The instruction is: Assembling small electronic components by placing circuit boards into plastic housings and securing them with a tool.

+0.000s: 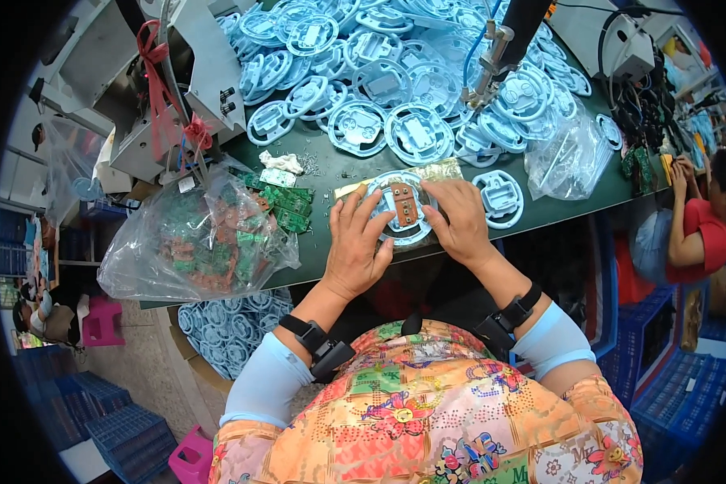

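Observation:
A light blue plastic steering wheel part (385,179) lies flat near the front edge of the bench, with a brown circuit board (404,205) seated in its middle. My left hand (353,242) holds the wheel's left side, its fingers over the rim and one fingertip close to the board. On the other side my right hand (460,219) grips the right rim, fingers curled and thumb beside the board. What lies under the wheel is mostly hidden; a yellowish piece (442,169) shows behind it. Just right of my right hand lies another blue wheel (500,198).
A heap of blue wheels (371,48) covers the back of the bench. A tool on a dark arm (492,60) hangs above it. At left sit a clear bag of boards (210,242) and green boards (286,206). Below is a box of wheels (234,327). A co-worker (702,218) sits at right.

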Demonstrator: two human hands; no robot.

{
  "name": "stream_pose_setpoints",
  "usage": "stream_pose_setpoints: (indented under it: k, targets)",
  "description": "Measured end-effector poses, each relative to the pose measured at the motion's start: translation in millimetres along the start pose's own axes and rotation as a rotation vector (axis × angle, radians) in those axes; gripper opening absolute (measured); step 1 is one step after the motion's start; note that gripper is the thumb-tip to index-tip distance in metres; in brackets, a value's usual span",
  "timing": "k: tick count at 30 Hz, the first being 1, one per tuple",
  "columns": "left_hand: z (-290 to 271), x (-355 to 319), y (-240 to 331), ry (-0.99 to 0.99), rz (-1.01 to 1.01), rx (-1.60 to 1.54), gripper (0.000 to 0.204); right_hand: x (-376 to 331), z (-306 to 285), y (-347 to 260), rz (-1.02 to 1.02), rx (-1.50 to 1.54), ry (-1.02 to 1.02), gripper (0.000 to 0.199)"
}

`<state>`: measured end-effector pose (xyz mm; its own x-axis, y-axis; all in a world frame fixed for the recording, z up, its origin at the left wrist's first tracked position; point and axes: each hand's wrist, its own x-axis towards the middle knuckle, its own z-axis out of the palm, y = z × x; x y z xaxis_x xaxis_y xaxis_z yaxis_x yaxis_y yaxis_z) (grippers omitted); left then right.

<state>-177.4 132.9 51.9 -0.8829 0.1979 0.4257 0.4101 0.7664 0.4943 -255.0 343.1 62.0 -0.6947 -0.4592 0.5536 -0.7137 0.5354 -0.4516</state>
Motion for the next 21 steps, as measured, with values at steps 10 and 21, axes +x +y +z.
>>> stream_pose_setpoints:
  k: [10,21]
  targets:
    - [3,0,-7,0.136,0.037,-0.101,0.051,-2,1,0,-0.015,-0.012,-0.018,0.040]
    - [-28,-34,16,0.173,0.089,0.013,0.047,0,4,1,-0.042,-0.004,-0.002,0.041]
